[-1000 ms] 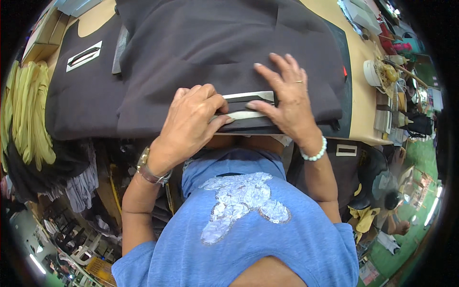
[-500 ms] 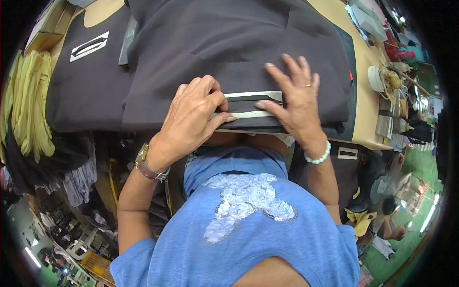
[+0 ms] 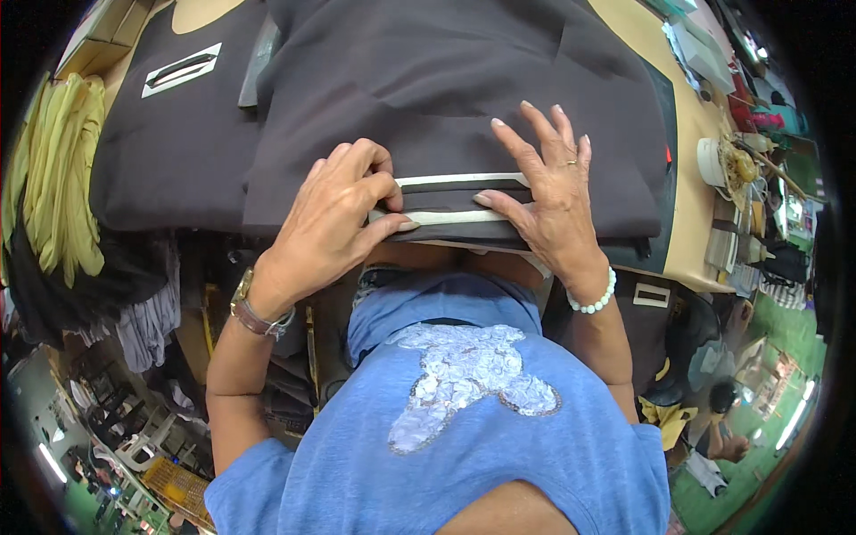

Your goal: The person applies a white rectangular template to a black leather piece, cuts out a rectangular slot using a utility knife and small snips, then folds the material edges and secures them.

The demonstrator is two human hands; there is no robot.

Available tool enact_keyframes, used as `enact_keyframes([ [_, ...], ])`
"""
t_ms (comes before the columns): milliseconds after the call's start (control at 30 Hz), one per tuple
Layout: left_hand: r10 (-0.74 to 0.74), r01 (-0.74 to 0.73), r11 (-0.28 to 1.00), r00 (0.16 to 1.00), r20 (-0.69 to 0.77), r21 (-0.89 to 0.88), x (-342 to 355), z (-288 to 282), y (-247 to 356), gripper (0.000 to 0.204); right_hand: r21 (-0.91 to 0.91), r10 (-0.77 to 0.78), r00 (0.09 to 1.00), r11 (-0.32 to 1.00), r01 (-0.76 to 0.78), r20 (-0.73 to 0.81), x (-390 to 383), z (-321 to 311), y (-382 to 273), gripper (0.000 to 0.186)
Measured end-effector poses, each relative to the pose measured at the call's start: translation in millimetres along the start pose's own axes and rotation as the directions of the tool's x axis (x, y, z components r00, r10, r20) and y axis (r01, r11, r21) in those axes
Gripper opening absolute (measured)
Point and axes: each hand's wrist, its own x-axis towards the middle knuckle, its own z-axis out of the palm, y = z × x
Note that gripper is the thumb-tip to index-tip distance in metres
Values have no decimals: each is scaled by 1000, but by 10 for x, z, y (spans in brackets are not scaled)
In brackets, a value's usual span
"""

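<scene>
Dark cloth (image 3: 464,98) is spread over the table in front of me. Near its front edge lies a narrow slot with white backing strips (image 3: 455,217) and a dark folded strip (image 3: 437,198) between them. My left hand (image 3: 343,196) is closed at the slot's left end, its thumb and curled fingers pinching the strip there; the exact grip is partly hidden. At the right end, my right hand (image 3: 553,192) has its fingers spread above the cloth, and its thumb presses on the strip.
Another dark piece with a white-backed slot (image 3: 181,69) lies at the left, next to a grey flat bar (image 3: 259,67). Yellow cloth (image 3: 62,178) hangs over the left edge. A white round container (image 3: 711,162) stands on the right. Someone else is visible at lower right.
My left hand has moved left along the slot, so more of the strip shows. The right hand stays at the right end with its thumb down. The whole view has shifted slightly.
</scene>
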Motion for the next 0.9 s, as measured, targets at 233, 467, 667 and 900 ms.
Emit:
enact_keyframes([
  [233,26,-26,999,999,-22,-20,11,22,-43,24,45,-139,990,989,138,21,175,176,-359,64],
  [467,18,-17,1000,996,-85,13,-134,-22,-134,30,7,-61,998,998,61,27,87,101,-207,61],
  [667,75,-72,997,991,-108,34,-133,16,-185,32,36,-204,979,978,204,-1,239,247,-510,57],
  [900,90,-85,995,990,-112,53,-206,-7,-187,43,293,-256,966,928,232,44,275,251,-484,67],
])
